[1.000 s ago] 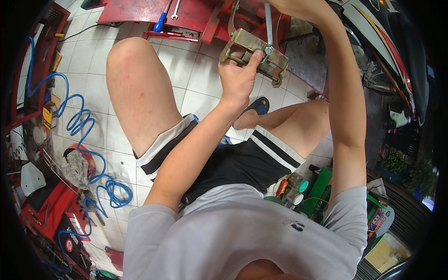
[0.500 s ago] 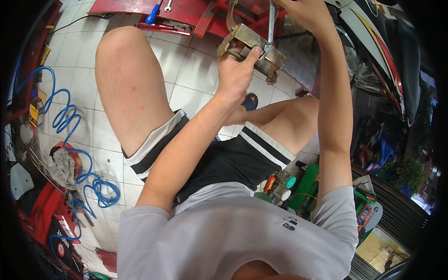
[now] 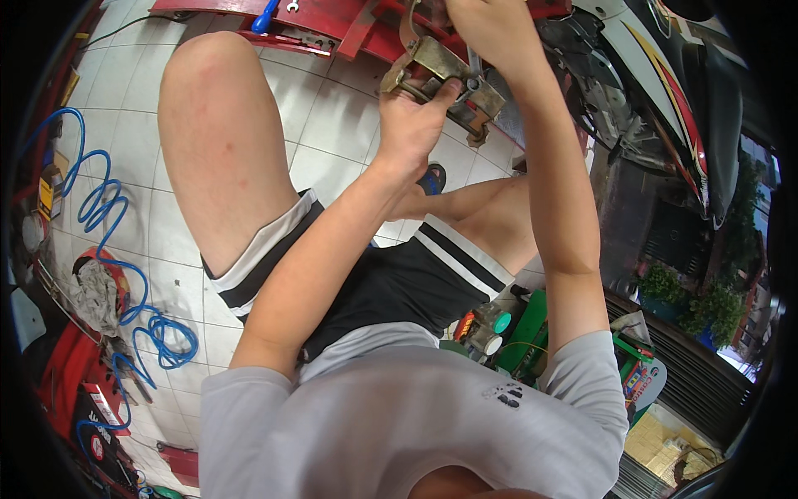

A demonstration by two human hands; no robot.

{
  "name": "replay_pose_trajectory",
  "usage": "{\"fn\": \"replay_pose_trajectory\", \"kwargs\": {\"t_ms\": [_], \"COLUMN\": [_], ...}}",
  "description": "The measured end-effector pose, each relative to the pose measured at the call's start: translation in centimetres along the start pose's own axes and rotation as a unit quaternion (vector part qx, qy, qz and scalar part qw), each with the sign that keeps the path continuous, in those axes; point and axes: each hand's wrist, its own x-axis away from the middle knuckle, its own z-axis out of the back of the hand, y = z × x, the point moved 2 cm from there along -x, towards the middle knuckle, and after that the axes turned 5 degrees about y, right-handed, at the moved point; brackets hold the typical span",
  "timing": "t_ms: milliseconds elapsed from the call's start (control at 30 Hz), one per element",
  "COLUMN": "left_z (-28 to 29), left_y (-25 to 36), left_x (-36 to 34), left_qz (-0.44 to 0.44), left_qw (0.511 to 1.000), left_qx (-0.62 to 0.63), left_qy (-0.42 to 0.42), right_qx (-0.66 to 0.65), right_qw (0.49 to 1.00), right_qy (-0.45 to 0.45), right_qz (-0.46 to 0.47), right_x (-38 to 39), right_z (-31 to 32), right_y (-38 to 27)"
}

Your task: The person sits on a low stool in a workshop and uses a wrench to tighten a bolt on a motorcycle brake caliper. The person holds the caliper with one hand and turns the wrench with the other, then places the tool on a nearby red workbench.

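A brassy, worn metal bracket (image 3: 439,56) with a bolt along its side is at the top centre. My left hand (image 3: 411,125) is closed around its near edge, thumb pressed on the bracket beside a nut. A silver wrench (image 3: 475,63) has its ring end set at that nut. Above it my right hand (image 3: 495,33) is closed on the wrench's shank, which it mostly hides; its fingertips are hard to see near the top edge. Just beyond the bracket stands a red metal frame (image 3: 359,30).
On the red bench (image 3: 218,7) lie a blue-handled screwdriver (image 3: 264,18) and another wrench (image 3: 293,5). A coiled blue air hose (image 3: 170,341) spreads over the tiled floor at left, near a grey rag (image 3: 96,295). A motorcycle (image 3: 657,91) stands at right; jars (image 3: 485,339) sit beside my leg.
My right hand has swung left and nearer to the bracket, turning the wrench with it. My left hand keeps its hold on the bracket. The whole view has shifted slightly.
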Motion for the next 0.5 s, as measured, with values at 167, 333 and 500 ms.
{"fn": "replay_pose_trajectory", "kwargs": {"t_ms": [167,333,500], "left_z": [-0.3,0.5,0.8], "left_y": [0.4,0.0,0.1], "left_x": [0.3,0.2,0.2], "left_qz": [-0.013,0.01,-0.074], "left_qw": [1.0,0.998,0.989], "left_qx": [-0.018,-0.069,-0.123], "left_qy": [0.007,-0.005,-0.028], "right_qx": [-0.026,-0.096,-0.02], "right_qw": [0.999,0.991,0.993], "right_qy": [-0.021,-0.087,-0.081], "right_qz": [0.004,0.02,0.079], "right_x": [0.5,2.0,3.1], "right_z": [-2.2,-3.4,-3.5], "right_y": [0.4,-0.7,-1.2]}}
